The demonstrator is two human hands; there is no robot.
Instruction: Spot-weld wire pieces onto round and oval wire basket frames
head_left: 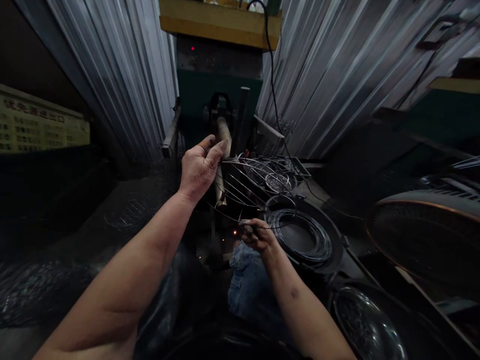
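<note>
1. Frame (240, 185): by the rod (220, 192), long axis slanting down rightward.
2. Left hand (199, 170): at its upper end; cannot tell its grip.
3. Right hand (258, 235): grip pinched on its lower edge.

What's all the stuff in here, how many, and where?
Boxy metal machine: one, green, top centre
Ribbed metal walls: two, grey, either side
Lettered plastic crate: one, yellow, far left
Thick round rods: two, dull gold, centre
Curved wire frame: one, silver, centre
Tangled wire pieces: uncountable, silver, behind frame
Round wire coil: one, grey, right of centre
Copper-rimmed round object: one, dark, far right
Shiny round object: one, dark, bottom right
Other things: too dark to tell
Left hand: one, centre, by frame
Right hand: one, gripping frame
</note>
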